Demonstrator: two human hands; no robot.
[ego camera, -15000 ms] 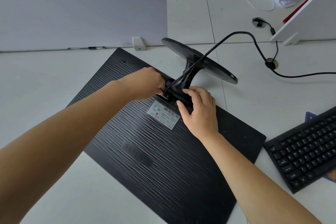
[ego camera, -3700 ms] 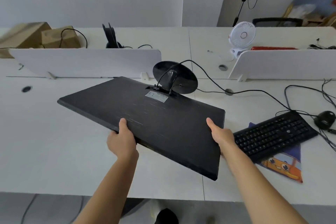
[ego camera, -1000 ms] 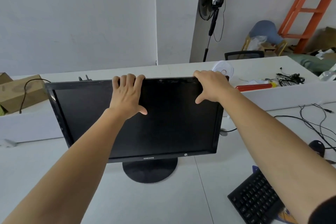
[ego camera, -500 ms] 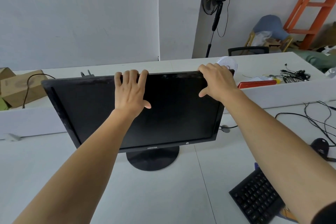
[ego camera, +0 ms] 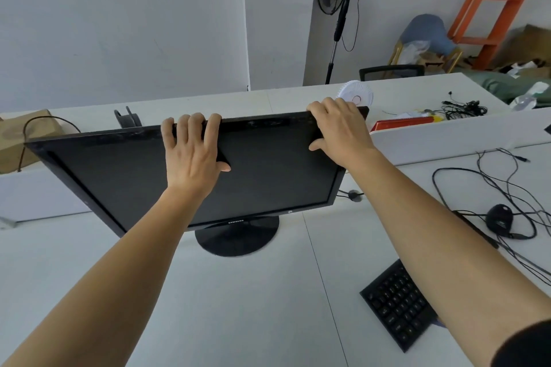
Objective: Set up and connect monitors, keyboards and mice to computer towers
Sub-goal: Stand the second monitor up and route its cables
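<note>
Two hands now hold the top edge of the Samsung monitor; a few seconds ago they carried it flat with its back up, and now it stands on its round base on the white desk, with the dark screen facing the person; I think this means the monitor is almost in its place, and only small turns or tilts are left before plugging things in.

The left hand is at 12 o'clock on the screen, near the middle of the top edge; its fingers hook over the edge and its thumb lies on the glass, so it is clamped on the monitor. The right hand is at 1 o'clock, by the top right corner, gripping the same way, thumb on the front. Both arms reach out nearly straight.

The black keyboard lies at 4 o'clock from the base, partly under the right arm; the mouse sits at 3 o'clock among loose cables; no computer tower shows.
</note>
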